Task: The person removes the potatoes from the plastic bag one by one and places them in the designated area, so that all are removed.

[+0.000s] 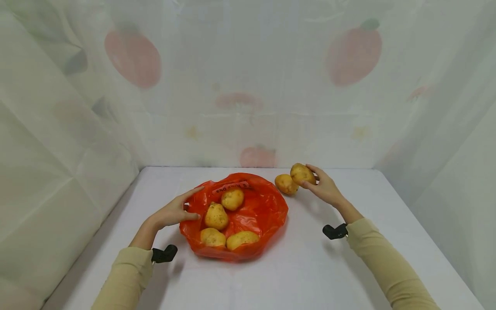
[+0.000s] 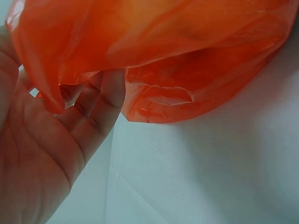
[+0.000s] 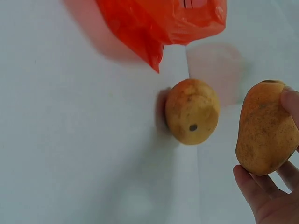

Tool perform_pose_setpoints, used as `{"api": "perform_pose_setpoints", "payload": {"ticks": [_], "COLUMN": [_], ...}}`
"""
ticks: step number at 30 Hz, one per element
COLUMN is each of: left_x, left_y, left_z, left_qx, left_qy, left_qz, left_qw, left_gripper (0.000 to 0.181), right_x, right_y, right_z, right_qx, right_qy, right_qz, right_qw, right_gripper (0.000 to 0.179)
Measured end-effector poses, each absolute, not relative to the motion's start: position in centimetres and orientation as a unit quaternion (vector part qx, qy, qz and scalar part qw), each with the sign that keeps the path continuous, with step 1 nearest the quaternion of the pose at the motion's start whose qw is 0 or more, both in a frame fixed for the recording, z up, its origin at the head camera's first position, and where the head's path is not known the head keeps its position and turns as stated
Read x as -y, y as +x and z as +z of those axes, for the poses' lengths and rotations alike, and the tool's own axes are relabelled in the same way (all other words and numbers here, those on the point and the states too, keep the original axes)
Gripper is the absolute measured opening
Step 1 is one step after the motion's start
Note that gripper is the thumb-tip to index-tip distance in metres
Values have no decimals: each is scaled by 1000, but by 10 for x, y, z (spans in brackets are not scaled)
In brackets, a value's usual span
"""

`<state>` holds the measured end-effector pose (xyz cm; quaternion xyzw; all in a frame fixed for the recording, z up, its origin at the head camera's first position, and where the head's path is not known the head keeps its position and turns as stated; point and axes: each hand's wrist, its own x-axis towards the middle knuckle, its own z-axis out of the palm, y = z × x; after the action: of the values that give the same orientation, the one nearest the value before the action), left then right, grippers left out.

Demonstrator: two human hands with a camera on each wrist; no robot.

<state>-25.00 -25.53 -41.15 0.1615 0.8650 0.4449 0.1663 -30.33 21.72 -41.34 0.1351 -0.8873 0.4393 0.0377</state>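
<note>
A red plastic bag [image 1: 248,219] lies spread wide on the table, its mouth facing up. Several potatoes [image 1: 216,216] rest inside it. My left hand [image 1: 172,213] holds the bag's left rim; in the left wrist view its fingers [image 2: 100,112] go behind the red film and the thumb is partly out of frame. My right hand [image 1: 325,187] grips a potato [image 1: 302,174] between thumb and fingers, raised above the table to the right of the bag. Another potato [image 3: 192,111] sits on the table between the bag and my right hand.
White cloth covers the table [image 1: 329,275]. A pale curtain [image 1: 248,129] with faint fruit prints stands behind the far edge, and similar sheets close in the left and right sides. Each wrist carries a small black camera mount [image 1: 335,231].
</note>
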Motion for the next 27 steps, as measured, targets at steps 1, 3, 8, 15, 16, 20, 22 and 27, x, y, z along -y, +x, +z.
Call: {"api": "perform_pose_setpoints", "payload": {"ticks": [1, 3, 8, 15, 16, 20, 22, 27], "left_x": [255, 255, 255, 255, 255, 255, 255, 254], "left_y": [-250, -249, -248, -249, -249, -248, -248, -247], "left_z": [-412, -411, -411, -412, -412, -411, -410, -409], "left_qx": [-865, -863, -860, -861, -862, -863, -863, -863], "left_qy": [161, 161, 159, 157, 157, 157, 156, 153], "left_qz": [446, 449, 453, 451, 450, 448, 448, 448], "left_qw": [167, 169, 172, 174, 173, 173, 174, 174], "left_gripper": [80, 80, 80, 79, 79, 79, 79, 78], "right_x": [-218, -220, -226, -234, -235, -236, -237, -239], "right_y": [-304, -304, -307, -312, -312, -313, -313, -314], "right_z": [-414, -416, -422, -429, -430, -434, -436, -440], "right_qx": [888, 890, 894, 899, 900, 903, 904, 908], "right_qy": [133, 128, 108, 94, 93, 85, 83, 75], "right_qz": [439, 437, 433, 426, 425, 419, 418, 410], "right_qw": [38, 38, 34, 34, 34, 30, 28, 27], "right_gripper": [72, 72, 72, 71, 71, 71, 71, 70]}}
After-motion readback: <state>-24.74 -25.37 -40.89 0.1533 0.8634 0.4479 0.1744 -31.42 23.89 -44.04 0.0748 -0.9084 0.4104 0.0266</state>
